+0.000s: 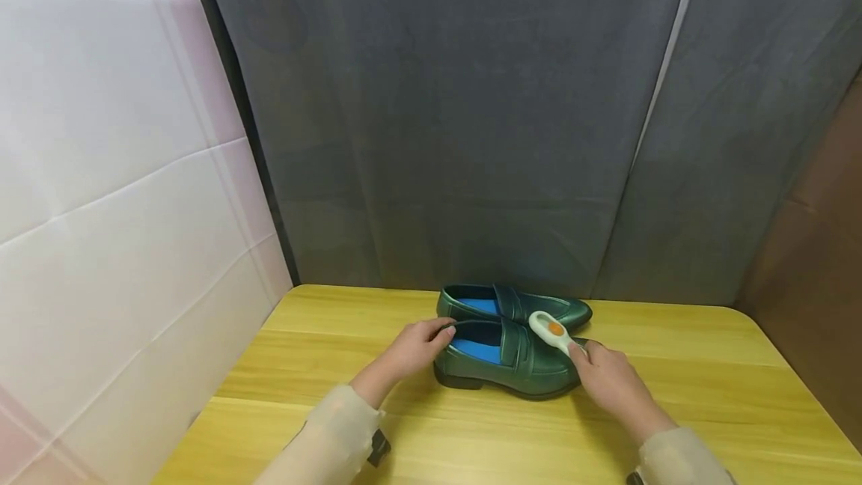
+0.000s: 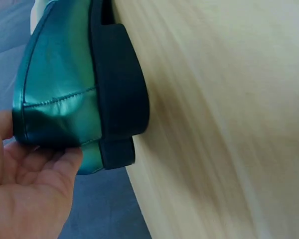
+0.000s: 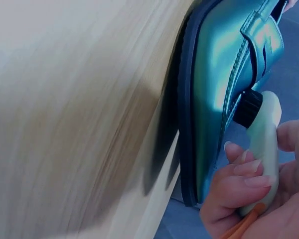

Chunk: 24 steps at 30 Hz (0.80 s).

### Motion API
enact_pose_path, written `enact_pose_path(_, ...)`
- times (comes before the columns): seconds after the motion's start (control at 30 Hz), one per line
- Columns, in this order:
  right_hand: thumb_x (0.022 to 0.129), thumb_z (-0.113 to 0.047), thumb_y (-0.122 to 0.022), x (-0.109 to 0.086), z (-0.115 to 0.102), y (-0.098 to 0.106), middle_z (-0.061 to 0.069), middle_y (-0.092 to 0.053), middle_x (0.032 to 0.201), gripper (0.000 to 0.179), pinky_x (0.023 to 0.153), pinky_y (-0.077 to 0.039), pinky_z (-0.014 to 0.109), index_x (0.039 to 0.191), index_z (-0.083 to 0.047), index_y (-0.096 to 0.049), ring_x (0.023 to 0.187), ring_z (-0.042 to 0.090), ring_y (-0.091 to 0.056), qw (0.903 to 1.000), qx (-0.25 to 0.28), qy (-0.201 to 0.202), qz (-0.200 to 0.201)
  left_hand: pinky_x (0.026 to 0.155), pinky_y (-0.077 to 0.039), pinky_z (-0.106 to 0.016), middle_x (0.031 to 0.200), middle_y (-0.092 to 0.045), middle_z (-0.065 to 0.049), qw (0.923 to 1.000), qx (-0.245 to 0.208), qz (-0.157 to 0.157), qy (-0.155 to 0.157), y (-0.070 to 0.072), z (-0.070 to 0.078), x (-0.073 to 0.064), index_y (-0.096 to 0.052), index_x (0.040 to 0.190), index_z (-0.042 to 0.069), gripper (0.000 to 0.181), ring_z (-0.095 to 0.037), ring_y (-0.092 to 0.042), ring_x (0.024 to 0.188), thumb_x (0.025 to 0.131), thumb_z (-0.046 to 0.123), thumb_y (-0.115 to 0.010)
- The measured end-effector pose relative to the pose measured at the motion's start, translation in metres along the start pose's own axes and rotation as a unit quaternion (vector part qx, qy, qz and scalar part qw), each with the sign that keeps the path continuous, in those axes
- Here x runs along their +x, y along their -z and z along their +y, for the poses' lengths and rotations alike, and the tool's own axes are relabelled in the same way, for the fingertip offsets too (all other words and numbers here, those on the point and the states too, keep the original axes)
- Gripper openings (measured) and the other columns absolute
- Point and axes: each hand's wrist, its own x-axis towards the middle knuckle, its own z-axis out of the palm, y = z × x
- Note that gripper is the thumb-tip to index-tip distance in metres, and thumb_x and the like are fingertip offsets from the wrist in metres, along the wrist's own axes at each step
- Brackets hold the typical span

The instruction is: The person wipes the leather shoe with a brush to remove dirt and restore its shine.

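A green loafer (image 1: 545,376) with a blue insole stands on the table, its toe pointing right. My left hand (image 1: 416,348) pinches the rim of its heel; in the left wrist view the fingers lie over the back of the heel (image 2: 60,114). In my right hand (image 1: 614,386) is a pale shoe brush (image 1: 541,322) with an orange spot, gripped by the handle above the toe. Dark bristles (image 3: 248,107) show in the right wrist view, right at the upper beside the strap. The matching loafer (image 1: 555,310) stands just behind, partly hidden by the near one.
The yellow wood-grain table (image 1: 323,365) has rounded back corners. A dark grey curtain (image 1: 458,133) hangs along its back edge. White padded panels (image 1: 121,133) rise on the left, and a brown panel (image 1: 821,245) stands at the right.
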Motion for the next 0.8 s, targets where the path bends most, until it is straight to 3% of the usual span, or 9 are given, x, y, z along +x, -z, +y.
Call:
enact_pose_path(0.2,0.108,-0.051,-0.033,0.0,0.003,0.0,0.005,-0.045,0.071,0.05,0.053,-0.036,0.031,0.091,-0.007,-0.052,0.06,0.019,-0.042,0.9994,0.033,-0.006,0.0,0.115,-0.041,-0.055,0.145,-0.057,-0.017,0.9999,-0.012,-0.012,-0.002,-0.001,0.002,0.0,-0.054,0.144,0.004,0.048,-0.037,-0.051,0.138,0.109,0.035,-0.043)
enact_pose_path(0.37,0.108,-0.051,-0.034,-0.002,0.0,-0.002,0.005,-0.045,0.071,0.05,0.052,-0.036,0.031,0.094,-0.007,-0.055,0.059,0.019,-0.042,0.9996,0.027,0.009,0.0,0.115,-0.04,-0.056,0.146,-0.057,-0.018,0.9998,-0.002,-0.021,-0.003,0.0,0.004,0.001,-0.055,0.143,0.003,0.046,-0.038,-0.051,0.138,0.11,0.032,-0.042)
enact_pose_path(0.8,0.107,-0.053,-0.033,-0.009,0.017,0.015,0.005,-0.046,0.073,0.051,0.056,-0.035,0.034,0.095,-0.008,-0.056,0.065,0.021,-0.046,0.997,-0.076,0.016,-0.004,0.116,-0.039,-0.056,0.149,-0.054,-0.017,0.9994,-0.012,-0.033,-0.006,-0.003,0.004,0.007,-0.052,0.146,0.002,0.046,-0.037,-0.048,0.141,0.111,0.03,-0.039)
